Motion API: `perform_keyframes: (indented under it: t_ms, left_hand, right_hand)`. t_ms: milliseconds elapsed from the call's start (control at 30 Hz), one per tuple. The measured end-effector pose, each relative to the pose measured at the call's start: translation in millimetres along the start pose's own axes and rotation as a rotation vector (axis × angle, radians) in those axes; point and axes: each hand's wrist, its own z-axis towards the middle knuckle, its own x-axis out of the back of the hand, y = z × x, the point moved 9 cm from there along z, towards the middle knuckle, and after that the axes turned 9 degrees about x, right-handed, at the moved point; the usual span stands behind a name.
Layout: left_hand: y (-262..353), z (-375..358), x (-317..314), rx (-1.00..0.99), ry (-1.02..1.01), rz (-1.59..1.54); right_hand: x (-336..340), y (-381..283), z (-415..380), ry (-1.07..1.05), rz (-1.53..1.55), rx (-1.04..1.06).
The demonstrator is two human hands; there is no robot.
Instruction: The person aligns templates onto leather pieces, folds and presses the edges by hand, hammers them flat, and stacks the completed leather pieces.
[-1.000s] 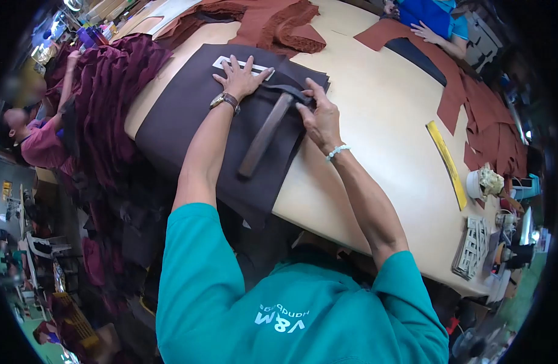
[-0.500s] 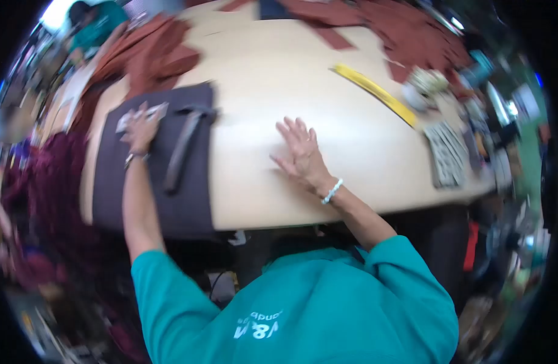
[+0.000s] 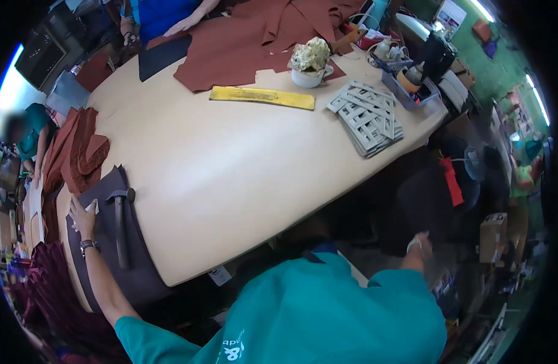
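My left hand [image 3: 83, 218] lies on a dark leather sheet [image 3: 146, 270] at the table's left end, its fingers stretched out over a small whitish piece [image 3: 92, 207]. Most of that piece is hidden, and its kind does not show. Just right of the hand, a hammer [image 3: 122, 233] rests on the same sheet, head toward the far side. Off the table at lower right is my right hand [image 3: 420, 244], beside my body. It is small and blurred, so its fingers cannot be made out.
A yellow strip [image 3: 262, 97], a white cup with a pale crumpled lump [image 3: 310, 59] and stacked grey lattice pieces [image 3: 367, 118] occupy the far right of the table [image 3: 218, 182]. Reddish-brown leather [image 3: 230, 54] covers the back, where a person in blue stands. Another person is at far left.
The view has swung to the right. My right hand has left its place above the tabletop and is now down beyond the edge. My left hand stays at the whitish piece.
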Motion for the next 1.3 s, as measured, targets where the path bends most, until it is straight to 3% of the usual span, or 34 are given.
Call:
perform_keyframes:
  t_ms: [67,167,233,267,333,400,433,500,567,633,667,733,767,800,867,900,933,967,1000,1067,1133,1167,1233,1267,1300]
  left_hand:
    - [33,-24,38,-0.029,0.002,-0.064]
    - [75,-40,48,-0.306,0.195,-0.284]
    - [135,-81,88,-0.294,0.093,-0.308]
    - [159,-94,96,-0.414,0.114,-0.449]
    - [206,-125,113,-0.536,0.077,-0.51]
    - [250,-162,125,-0.605,-0.067,-0.672]
    - [272,-185,133,-0.685,-0.116,-0.78]
    - [320,-239,145,-0.667,-0.483,-1.031]
    - [364,-304,160,-0.761,-0.854,-1.205]
    - [394,-367,189,-0.967,-0.917,-1.288]
    - [402,-391,209,-1.05,-0.885,-1.35]
    - [414,-399,229,-1.01,-0.851,-1.412]
    - [415,-397,234,-0.985,-0.833,-1.441]
    - [421,-378,226,-0.929,-0.735,-1.54]
    - [420,-334,228,-0.687,-0.9,-1.708]
    - [414,-304,231,-0.606,-0.775,-1.723]
    - [404,-274,235,-0.529,-0.65,-1.734]
    - [389,-246,251,-0.52,-0.529,-1.746]
    - [370,-220,271,-0.511,-0.411,-1.755]
    - [329,-183,318,-0.623,-0.147,-1.758]
    - [298,-176,349,-0.592,0.106,-1.475]
    - [292,-182,358,-0.74,0.253,-1.389]
    - [292,-195,331,-0.907,0.213,-1.189]
    - [294,-206,320,-0.992,0.199,-1.088]
    - [304,-214,296,-0.953,-0.083,-0.925]
  right_hand:
    - [-26,46,24,0.29,-0.195,-0.212]
    - [-19,27,6,0.295,-0.333,0.121]
    - [-1,2,-20,0.307,-0.382,0.224]
    - [10,-21,-35,0.315,-0.4,0.281]
    - [51,-80,-71,0.394,-0.105,0.495]
    - [77,-134,-83,0.411,0.69,0.879]
    - [107,-173,-131,0.365,0.761,0.976]
    - [157,-240,-236,0.173,0.992,1.071]
    - [177,-286,-295,0.21,0.925,1.408]
    - [177,-337,-378,-0.357,1.324,1.176]
    - [171,-366,-404,-0.427,1.349,1.275]
    - [160,-418,-460,-0.414,1.356,1.623]
    - [155,-436,-490,-0.505,1.404,1.695]
    - [148,-452,-516,-0.758,1.52,1.535]
    - [155,-474,-573,-1.119,1.583,1.542]
    - [177,-501,-582,-0.282,1.399,2.032]
    - [180,-511,-607,0.619,1.047,2.279]
    - [204,-511,-613,0.562,1.187,2.205]
    - [258,-466,-615,0.234,1.779,2.206]
    - [272,-496,-605,-0.181,1.739,2.053]
    - [273,-489,-601,0.181,1.446,2.214]
    - [270,-486,-598,0.36,1.285,2.274]
    - [186,-507,-588,-0.378,0.766,2.3]
    - [148,-498,-585,-0.538,0.565,2.273]
    - [110,-486,-580,-0.67,0.353,2.23]
